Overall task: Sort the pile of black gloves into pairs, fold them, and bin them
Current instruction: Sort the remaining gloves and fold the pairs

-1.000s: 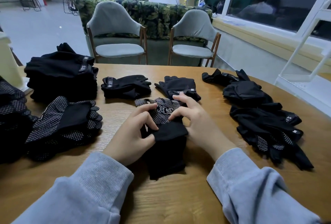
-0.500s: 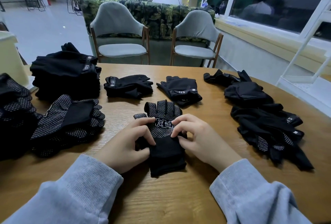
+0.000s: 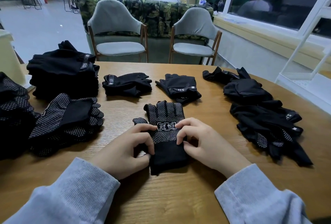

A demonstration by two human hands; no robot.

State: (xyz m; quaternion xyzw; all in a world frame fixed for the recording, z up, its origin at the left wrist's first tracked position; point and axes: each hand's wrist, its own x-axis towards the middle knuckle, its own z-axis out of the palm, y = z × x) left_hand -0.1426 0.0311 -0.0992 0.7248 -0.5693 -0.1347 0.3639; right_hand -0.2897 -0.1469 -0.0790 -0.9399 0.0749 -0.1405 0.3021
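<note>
Your left hand (image 3: 123,150) and right hand (image 3: 206,143) both rest on the dotted glove (image 3: 165,132) lying flat on the wooden tabletop (image 3: 179,197) right in front of you, its fingertips pointing away from you and its plain black cuff toward you. Your fingers (image 3: 143,129) are curled on both sides: each hand pinches the glove near its edge, about where the dotted palm meets the cuff, with the white printed label showing between your two hands.

To your right lies the loose pile of unsorted black gloves (image 3: 263,116), well apart from the one you hold. Beyond your hands sit two folded black pairs (image 3: 127,85) side by side, each with a strap label. To your left is a folded dotted pair (image 3: 68,120), and behind it a tall stack of folded black gloves (image 3: 64,73). More dotted gloves (image 3: 12,102) are heaped at the far left edge.

Two grey chairs (image 3: 116,32) stand across the tabletop.
</note>
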